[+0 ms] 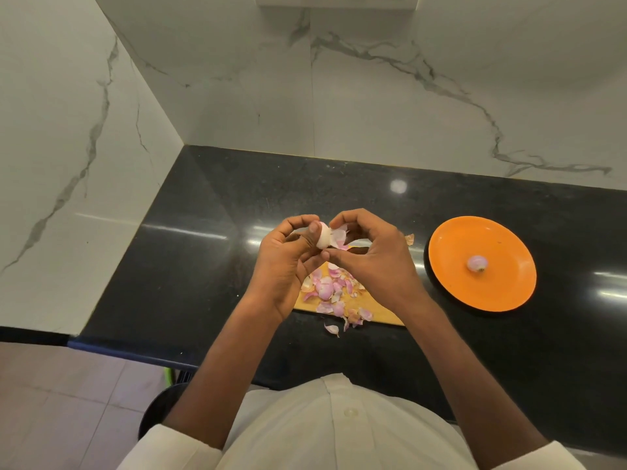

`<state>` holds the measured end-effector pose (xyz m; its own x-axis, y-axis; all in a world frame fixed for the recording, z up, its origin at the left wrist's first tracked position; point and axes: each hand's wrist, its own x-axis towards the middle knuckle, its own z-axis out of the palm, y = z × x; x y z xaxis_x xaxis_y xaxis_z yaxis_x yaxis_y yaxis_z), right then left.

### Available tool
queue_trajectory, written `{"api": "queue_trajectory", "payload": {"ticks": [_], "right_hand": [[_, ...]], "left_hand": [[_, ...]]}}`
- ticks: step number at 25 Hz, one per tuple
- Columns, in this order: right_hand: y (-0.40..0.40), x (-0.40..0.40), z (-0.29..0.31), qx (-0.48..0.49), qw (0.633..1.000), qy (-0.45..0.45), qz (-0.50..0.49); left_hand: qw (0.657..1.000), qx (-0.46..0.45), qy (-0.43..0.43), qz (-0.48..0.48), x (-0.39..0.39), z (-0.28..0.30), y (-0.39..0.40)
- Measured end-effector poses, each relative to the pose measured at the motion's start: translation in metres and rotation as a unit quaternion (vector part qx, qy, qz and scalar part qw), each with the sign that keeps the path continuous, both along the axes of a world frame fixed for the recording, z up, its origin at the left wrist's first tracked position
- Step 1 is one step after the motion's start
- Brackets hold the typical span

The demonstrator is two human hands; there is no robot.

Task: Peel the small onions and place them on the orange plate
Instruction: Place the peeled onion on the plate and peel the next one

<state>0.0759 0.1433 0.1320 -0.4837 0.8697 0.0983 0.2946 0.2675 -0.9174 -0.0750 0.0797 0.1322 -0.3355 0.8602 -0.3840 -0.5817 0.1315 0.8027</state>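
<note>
Two hands work close in front of us, raised above the wooden board (376,308) with its heap of pink and papery peelings (334,291), a few of which have spilled onto the black counter (190,266) at the near edge. Our left hand (288,262) grips the small onion (324,235) between thumb and fingertips, its pale, already bared side turned toward the right. Our right hand (369,256) pinches a loosened flake of skin (339,236) that hangs off the onion, the fingers curled tight around it.

To finish this strip well, we judge we should keep the left grip firm but not crushing, pull the flake along the curve of the bulb rather than straight out, and turn the onion a little after each strip so the next edge faces the working thumb. Letting the scrap drop over the board would keep the counter clean. Whether any dry skin remains on the hidden side we cannot tell.

Farther off to the right sits the orange plate (451,245), well apart from the board, holding one peeled onion (476,263) near its middle. Beyond that is the marble wall (373,113).
</note>
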Motion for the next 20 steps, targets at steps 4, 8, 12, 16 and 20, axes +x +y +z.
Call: {"api": "queue_trajectory", "payload": {"ticks": [4,8,12,16,20], "right_hand": [[-0.004,-0.004,-0.002,0.049,0.998,-0.022,-0.017],[-0.001,-0.004,-0.003,0.032,0.999,-0.012,-0.037],[0.001,-0.003,-0.003,0.016,0.999,0.009,-0.034],[0.008,0.005,-0.003,-0.006,1.0,0.029,-0.007],[0.009,0.006,-0.008,-0.028,0.998,0.045,-0.02]], "left_hand": [[1.0,-0.027,0.006,0.001,0.002,-0.001,0.001],[0.999,-0.028,0.034,-0.001,0.002,-0.001,0.001],[0.998,-0.043,0.042,0.001,0.002,0.001,0.002],[0.997,-0.066,0.032,-0.001,0.001,0.002,0.002],[0.997,-0.066,0.028,-0.022,0.0,0.0,0.003]]}}
